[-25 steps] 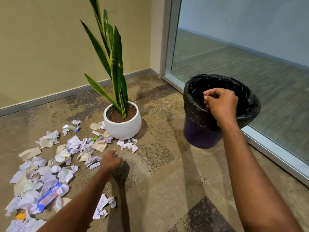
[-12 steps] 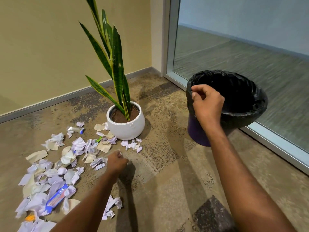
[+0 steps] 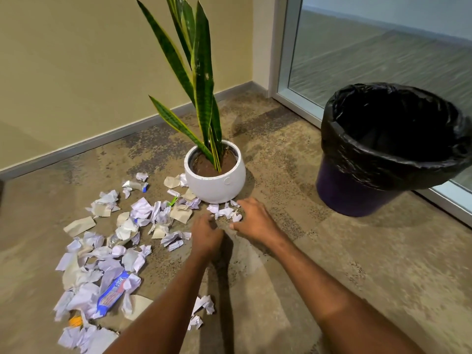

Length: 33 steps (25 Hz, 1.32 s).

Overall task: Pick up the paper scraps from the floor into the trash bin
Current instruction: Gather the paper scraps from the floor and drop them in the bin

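Many crumpled white and tan paper scraps lie on the carpet left of a potted plant. A small cluster of scraps sits right in front of the pot. My right hand reaches down over this cluster, its fingers spread and its fingertips on the paper. Beside it, my left hand rests on the floor with its fingers curled under; no paper shows in it. The trash bin, purple with a black liner, stands to the right and looks dark inside.
A white pot with a tall snake plant stands just beyond my hands. A blue and red wrapper lies among the scraps. Two more scraps lie near my left forearm. A glass wall runs behind the bin.
My right hand has left the bin's rim and come down to the scraps in front of the pot. My left hand has stayed on the floor.
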Available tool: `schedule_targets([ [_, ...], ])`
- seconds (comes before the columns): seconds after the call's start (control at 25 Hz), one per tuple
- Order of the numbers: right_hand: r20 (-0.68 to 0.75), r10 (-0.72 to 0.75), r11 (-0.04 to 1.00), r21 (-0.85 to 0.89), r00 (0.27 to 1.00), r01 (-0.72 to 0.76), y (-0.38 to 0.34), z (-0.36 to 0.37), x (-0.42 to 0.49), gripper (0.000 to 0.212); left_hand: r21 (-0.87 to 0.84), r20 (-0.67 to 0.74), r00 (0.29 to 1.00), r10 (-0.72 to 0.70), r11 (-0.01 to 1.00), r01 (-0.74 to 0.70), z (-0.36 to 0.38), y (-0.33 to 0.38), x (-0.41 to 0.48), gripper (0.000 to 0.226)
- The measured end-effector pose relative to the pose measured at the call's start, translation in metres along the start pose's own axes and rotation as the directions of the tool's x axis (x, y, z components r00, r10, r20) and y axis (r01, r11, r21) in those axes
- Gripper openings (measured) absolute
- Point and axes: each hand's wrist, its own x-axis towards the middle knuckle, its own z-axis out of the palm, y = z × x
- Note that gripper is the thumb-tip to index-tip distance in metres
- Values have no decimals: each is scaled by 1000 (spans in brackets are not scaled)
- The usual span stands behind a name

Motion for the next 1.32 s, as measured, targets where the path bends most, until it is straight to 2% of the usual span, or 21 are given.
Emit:
schedule_targets([
  [0.12,7,60,996,-67,998,-59,9,27,16,96,-115,-34,999,16,993,-20,-7,-2,3,32],
  [0.24,-43,61,975,-210,997,-69,12,40,25,103,-51,-110,994,11,999,-16,-11,-6,9,35],
  [0.36,-70,-22,964,-266,997,3,9,54,29,88,121,-42,999,4,993,1,-9,-7,21,50],
  [0.52,-61,-69,969,-240,996,53,3,71,33,67,224,35,996,87,970,-93,-7,4,32,54],
  [0.6,-70,-82,971,-230,994,63,2,73,32,67,264,43,991,129,955,-136,-7,3,33,49],
  [0.76,-83,-184,960,-230,979,161,0,76,21,68,269,24,962,273,925,-269,-8,-6,23,27],
  [0.88,-81,-234,944,-259,969,207,0,75,7,59,339,-6,948,318,893,-297,-6,-13,13,22],
  [1.04,-67,-256,937,-264,964,231,4,69,-10,48,406,21,945,328,860,-308,-5,-15,-3,21],
  [1.16,-86,-263,931,-283,961,230,2,63,-23,46,380,47,954,297,878,-292,-4,-14,-16,22],
  [1.32,-76,-162,957,-256,984,137,4,58,-38,39,331,111,956,273,897,-295,1,-9,-33,27],
])
